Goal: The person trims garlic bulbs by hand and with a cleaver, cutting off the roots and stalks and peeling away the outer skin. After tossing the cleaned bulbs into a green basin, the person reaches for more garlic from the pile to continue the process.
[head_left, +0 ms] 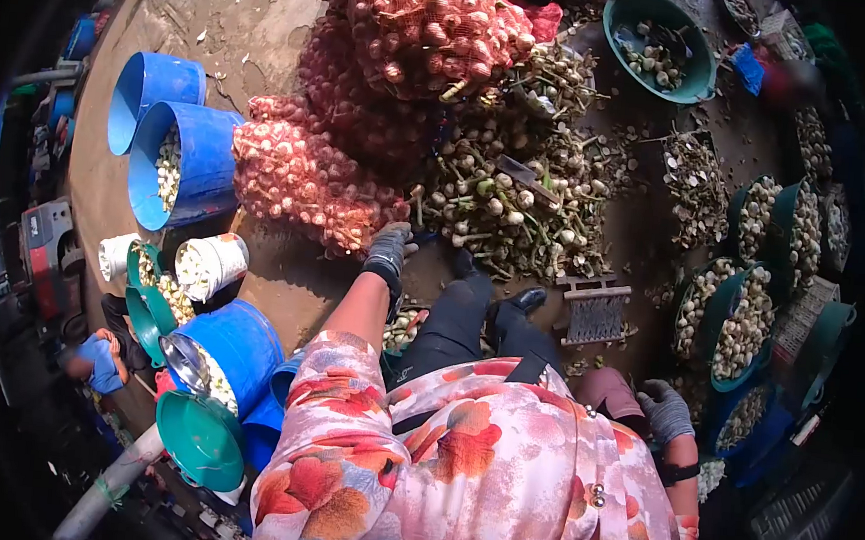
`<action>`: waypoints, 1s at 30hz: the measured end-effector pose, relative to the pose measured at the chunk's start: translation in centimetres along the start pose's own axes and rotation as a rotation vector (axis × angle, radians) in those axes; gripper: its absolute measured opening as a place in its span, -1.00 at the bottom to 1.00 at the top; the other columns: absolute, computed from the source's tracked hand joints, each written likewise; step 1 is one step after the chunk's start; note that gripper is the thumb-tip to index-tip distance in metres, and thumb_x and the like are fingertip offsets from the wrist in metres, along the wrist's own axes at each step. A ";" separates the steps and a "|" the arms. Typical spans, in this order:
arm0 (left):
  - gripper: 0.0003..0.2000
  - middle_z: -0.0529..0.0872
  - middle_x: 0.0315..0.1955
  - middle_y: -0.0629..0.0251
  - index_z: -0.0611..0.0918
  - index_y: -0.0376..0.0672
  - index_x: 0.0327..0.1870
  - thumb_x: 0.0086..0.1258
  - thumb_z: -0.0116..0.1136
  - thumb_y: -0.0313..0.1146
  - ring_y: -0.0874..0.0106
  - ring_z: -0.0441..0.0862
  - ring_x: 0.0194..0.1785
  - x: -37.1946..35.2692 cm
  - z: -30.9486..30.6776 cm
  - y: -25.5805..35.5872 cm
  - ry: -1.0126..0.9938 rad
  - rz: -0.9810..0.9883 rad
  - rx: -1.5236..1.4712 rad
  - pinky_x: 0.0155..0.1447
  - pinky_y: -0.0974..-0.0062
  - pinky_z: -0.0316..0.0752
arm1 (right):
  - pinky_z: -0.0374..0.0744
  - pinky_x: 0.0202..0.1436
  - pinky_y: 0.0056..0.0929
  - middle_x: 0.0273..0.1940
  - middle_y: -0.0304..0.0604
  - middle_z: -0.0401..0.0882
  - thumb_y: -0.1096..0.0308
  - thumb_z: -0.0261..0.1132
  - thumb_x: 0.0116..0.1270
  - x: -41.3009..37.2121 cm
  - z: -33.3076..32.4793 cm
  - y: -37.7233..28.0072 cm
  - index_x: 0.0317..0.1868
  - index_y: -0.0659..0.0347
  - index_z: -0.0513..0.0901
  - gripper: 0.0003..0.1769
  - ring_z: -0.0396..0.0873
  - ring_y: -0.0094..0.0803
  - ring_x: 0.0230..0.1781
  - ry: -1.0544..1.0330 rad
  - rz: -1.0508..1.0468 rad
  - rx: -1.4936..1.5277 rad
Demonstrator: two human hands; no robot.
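My left hand (391, 249), in a grey glove, is closed on the near end of a red mesh sack (309, 176) full of garlic bulbs. This sack lies on its side, against other filled mesh sacks (434, 34). Just right of the hand spreads a large heap of garlic bulbs with stalks (518, 191). My right hand (665, 412), also gloved, is out to my right beside a pink rounded thing (609, 393). Its fingers look loosely apart, and I see nothing held in them.
Blue tubs (184, 167) and white buckets (210, 263) stand on the left. A spiked metal rack (593, 311) lies before my feet. Tubs of garlic (745, 322) crowd the right side; a green basin (659, 45) sits at the back. Another person (105, 358) is far left.
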State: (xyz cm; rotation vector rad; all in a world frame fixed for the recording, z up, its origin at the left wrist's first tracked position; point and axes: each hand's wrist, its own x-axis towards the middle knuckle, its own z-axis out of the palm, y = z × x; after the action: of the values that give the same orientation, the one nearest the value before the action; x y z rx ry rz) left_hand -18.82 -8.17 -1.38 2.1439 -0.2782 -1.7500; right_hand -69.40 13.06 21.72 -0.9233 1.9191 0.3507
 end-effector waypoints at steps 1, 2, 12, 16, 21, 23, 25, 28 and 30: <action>-0.72 0.64 -0.21 0.49 0.55 0.11 0.01 0.38 0.10 -0.04 0.40 0.60 -0.21 0.8 -0.4 -1.0 -0.013 -0.013 0.000 0.00 0.26 0.40 | 0.58 0.10 -0.32 0.00 0.02 0.68 0.20 0.39 0.25 1.0 -0.3 -0.5 0.10 0.22 0.59 -0.55 0.67 -0.17 -0.01 -0.030 -0.025 -0.053; -0.72 0.64 -0.20 0.48 0.55 0.11 0.02 0.37 0.11 -0.05 0.40 0.60 -0.22 1.2 -0.8 -1.2 -0.009 -0.040 -0.033 0.02 0.25 0.40 | 0.58 0.10 -0.33 0.00 0.02 0.68 0.21 0.38 0.26 2.0 -0.5 -1.1 0.10 0.22 0.59 -0.55 0.67 -0.17 -0.01 -0.049 -0.041 -0.098; -0.61 0.63 -0.02 0.33 0.49 0.04 0.23 0.43 0.11 -0.09 0.34 0.59 -0.15 8.4 -7.1 -3.1 0.081 -0.152 -0.170 0.12 0.13 0.41 | 0.61 0.05 -0.22 -0.06 0.05 0.69 0.03 0.42 0.15 7.3 -13.4 -16.4 0.10 0.18 0.63 -0.43 0.67 -0.08 -0.05 -0.158 -0.239 -0.457; -0.51 0.58 0.14 0.25 0.44 0.02 0.31 0.42 0.11 -0.01 0.28 0.57 -0.02 7.9 -6.2 -1.7 0.102 -0.060 -0.301 0.23 0.08 0.34 | 0.59 0.11 -0.23 -0.09 0.05 0.70 0.07 0.38 0.16 10.8 -20.4 -23.8 0.12 0.10 0.63 -0.47 0.66 -0.05 -0.02 -0.183 -0.202 -0.743; -0.43 0.52 0.23 0.24 0.41 0.03 0.35 0.37 0.15 0.05 0.26 0.53 0.12 5.2 -3.4 -2.8 0.116 0.020 -0.356 0.32 0.12 0.26 | 0.59 0.04 -0.26 -0.16 0.02 0.71 0.01 0.40 0.15 19.2 -27.9 -25.6 -0.03 0.17 0.68 -0.51 0.67 -0.08 -0.10 -0.200 -0.318 -0.890; -0.41 0.50 0.26 0.23 0.41 0.02 0.36 0.37 0.14 0.07 0.25 0.49 0.19 3.0 -2.9 -5.0 0.132 0.094 -0.420 0.33 0.14 0.25 | 0.59 -0.01 -0.22 -0.20 0.04 0.71 0.03 0.36 0.18 26.8 -30.6 -24.6 -0.09 0.21 0.69 -0.56 0.67 -0.08 -0.14 -0.311 -0.346 -0.955; -0.42 0.49 0.28 0.23 0.42 0.01 0.35 0.39 0.10 0.09 0.25 0.45 0.25 1.4 -1.7 -7.8 0.148 0.145 -0.552 0.35 0.18 0.25 | 0.60 -0.02 -0.32 -0.20 -0.05 0.72 0.16 0.42 0.21 34.2 -31.0 -25.1 -0.14 0.21 0.68 -0.67 0.67 -0.32 -0.18 -0.319 -0.473 -1.089; -0.47 0.47 0.29 0.23 0.46 -0.02 0.32 0.43 0.07 0.06 0.27 0.43 0.29 -0.9 3.1 -11.5 0.196 0.052 -0.759 0.35 0.18 0.32 | 0.56 0.00 -0.30 -0.19 -0.09 0.71 0.08 0.37 0.27 47.4 -27.5 -22.7 -0.06 0.16 0.69 -0.63 0.64 -0.30 -0.17 -0.394 -0.461 -0.930; -0.46 0.48 0.29 0.22 0.46 -0.03 0.32 0.42 0.10 0.05 0.27 0.46 0.26 0.1 8.4 -14.6 0.150 0.064 -0.777 0.34 0.18 0.33 | 0.55 0.03 -0.35 -0.13 -0.16 0.72 0.07 0.36 0.31 52.2 -21.6 -21.1 0.03 0.17 0.67 -0.59 0.63 -0.39 -0.13 -0.411 -0.381 -0.805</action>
State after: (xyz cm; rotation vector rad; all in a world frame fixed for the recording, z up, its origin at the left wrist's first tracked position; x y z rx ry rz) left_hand -28.08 3.96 -8.65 1.6451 0.3243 -1.3360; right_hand -81.82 -37.49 -8.73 -1.5578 1.1711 1.0315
